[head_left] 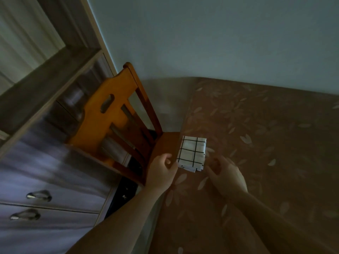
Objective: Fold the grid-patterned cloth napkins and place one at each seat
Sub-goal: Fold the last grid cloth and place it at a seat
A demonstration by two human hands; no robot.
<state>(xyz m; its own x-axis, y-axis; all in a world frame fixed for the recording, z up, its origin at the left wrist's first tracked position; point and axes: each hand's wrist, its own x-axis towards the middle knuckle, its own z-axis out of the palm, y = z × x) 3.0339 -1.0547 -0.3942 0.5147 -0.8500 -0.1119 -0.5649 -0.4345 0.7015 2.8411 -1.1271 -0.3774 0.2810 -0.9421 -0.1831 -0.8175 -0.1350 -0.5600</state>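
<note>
A folded white napkin with a black grid (192, 153) lies on the brown flowered tablecloth (266, 143), close to the table's left edge and in front of a wooden chair (117, 116). My left hand (162, 172) hovers just left of the napkin with its fingers loosely curled and holds nothing. My right hand (226, 174) is just right of the napkin's near corner, fingers relaxed and pointing toward it. Whether either hand touches the cloth is hard to tell.
The orange-brown chair stands pushed in at the table's left side. A grey cabinet with drawers and metal handles (39, 196) is further left, and a pale wall (201, 43) runs behind the table. The scene is dim.
</note>
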